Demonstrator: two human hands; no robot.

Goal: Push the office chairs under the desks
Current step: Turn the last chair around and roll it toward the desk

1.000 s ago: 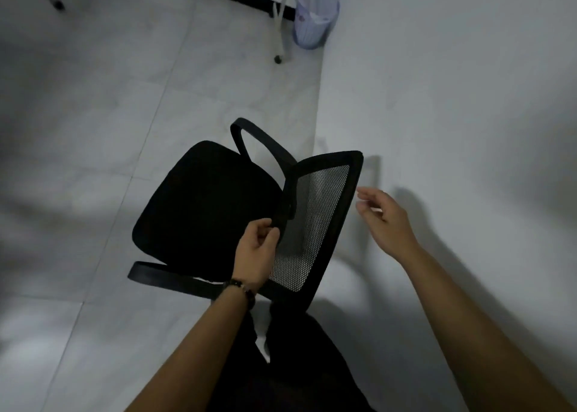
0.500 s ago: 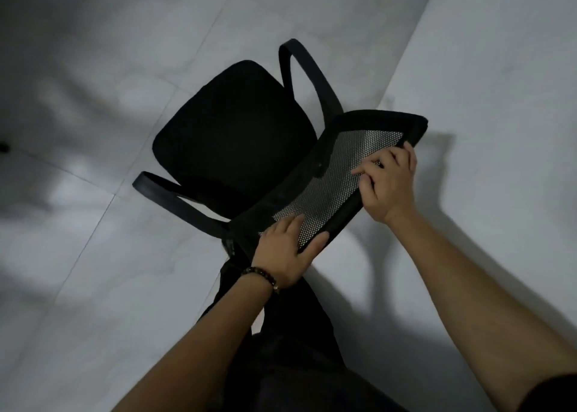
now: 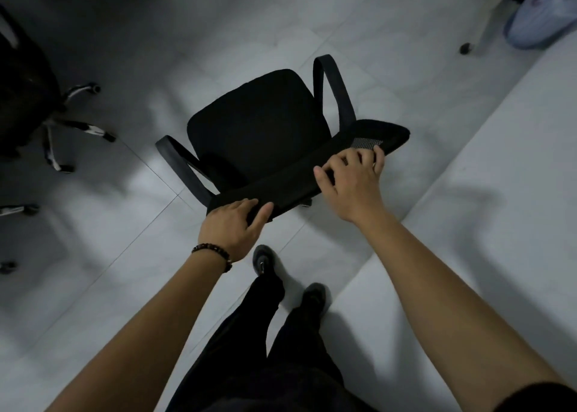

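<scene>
Both hands have slid up to the top rail of the chair (image 3: 259,127) back since half a second ago. Left hand (image 3: 232,229) clamps the rail's near end, thumb along its edge; right hand (image 3: 352,177) curls fingers over the mesh. It stands on the floor (image 3: 125,239) beside a desk (image 3: 499,161). No readable writing.

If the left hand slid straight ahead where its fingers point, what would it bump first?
The left hand already rests on the chair's backrest, fingers pointing up and right along the top edge. Going straight on, it would probably meet the right hand gripping that same edge, though depth is hard to judge.
</scene>
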